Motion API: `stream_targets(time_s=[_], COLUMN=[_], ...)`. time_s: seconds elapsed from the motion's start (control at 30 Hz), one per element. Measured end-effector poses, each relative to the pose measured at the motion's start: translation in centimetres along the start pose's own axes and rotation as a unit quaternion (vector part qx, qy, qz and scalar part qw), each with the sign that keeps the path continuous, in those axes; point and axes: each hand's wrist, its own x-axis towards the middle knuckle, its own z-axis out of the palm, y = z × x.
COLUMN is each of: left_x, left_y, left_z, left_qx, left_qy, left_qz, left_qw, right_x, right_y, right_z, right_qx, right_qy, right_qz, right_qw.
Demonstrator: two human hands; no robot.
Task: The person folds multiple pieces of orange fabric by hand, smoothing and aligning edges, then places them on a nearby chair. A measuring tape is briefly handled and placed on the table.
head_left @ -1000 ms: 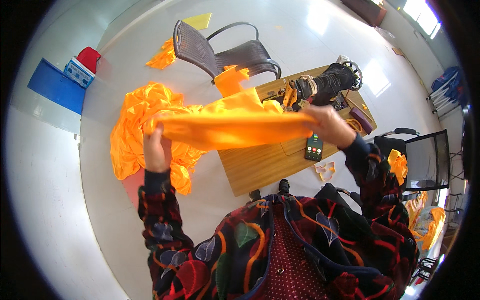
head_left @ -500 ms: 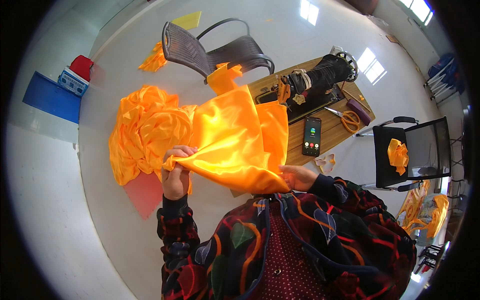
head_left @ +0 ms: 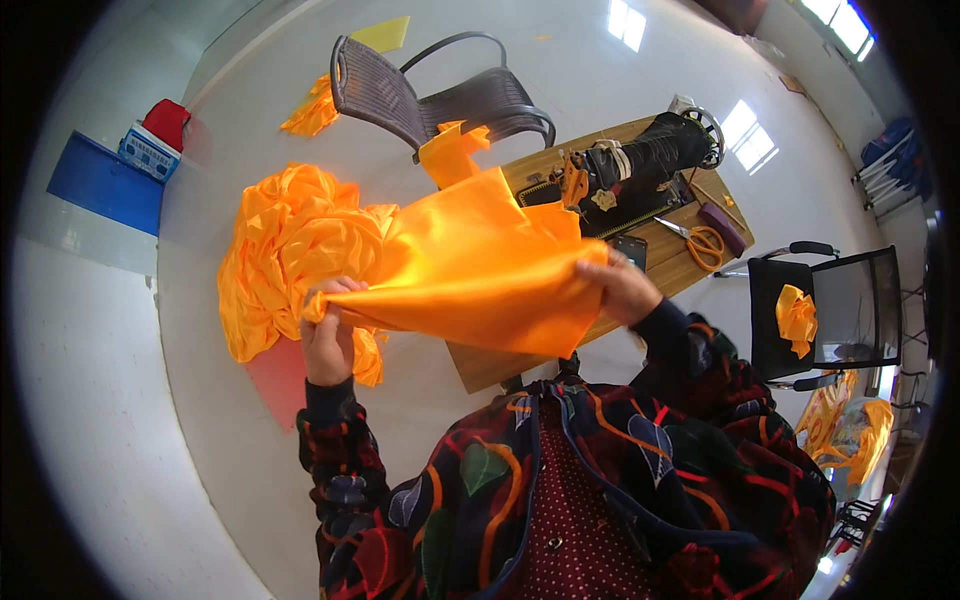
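Observation:
A shiny orange satin cloth [head_left: 480, 280] stretches between my two hands above the near end of a wooden sewing table [head_left: 480, 362]. My left hand [head_left: 328, 335] is closed on its gathered left corner. My right hand [head_left: 620, 285] pinches its right edge, fingers partly behind the fabric. Beyond the cloth stands a black sewing machine [head_left: 640, 160], partly draped with dark material. A phone [head_left: 630, 248] lies mostly hidden behind the cloth and my right hand. Orange-handled scissors [head_left: 700, 243] rest on the table beside a dark purple case [head_left: 720, 228].
A big heap of orange satin [head_left: 295, 250] sits at the left, over a pinkish sheet [head_left: 275, 380]. A brown woven chair [head_left: 450, 100] stands beyond the table. To the right is a black chair [head_left: 785, 335] with an orange scrap [head_left: 796, 318] on it.
My right hand has moved up and away from me, lifting the cloth's right edge over the phone. My left hand has shifted slightly left, drawing the cloth taut.

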Motion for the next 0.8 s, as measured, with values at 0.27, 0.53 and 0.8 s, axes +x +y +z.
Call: stream_targets(time_s=[0.27,0.53,0.8], left_x=[5.7,10.0,12.6], left_y=[4.7,15.5,17.6], left_z=[-1.1,0.3,1.2], left_qx=[0.178,0.197,0.14], left_qy=[0.154,0.106,0.109], left_qz=[0.011,0.09,0.118], left_qw=[0.972,0.971,0.977], right_x=[0.6,-1.8,-2.0], right_y=[-13.9,-23.0,-26.0], right_z=[7.3,14.6,16.8], right_qx=[-0.332,-0.517,-0.485], right_qy=[-0.06,0.007,0.0], right_qz=[-0.317,-0.5,-0.563], right_qw=[0.886,0.694,0.67])
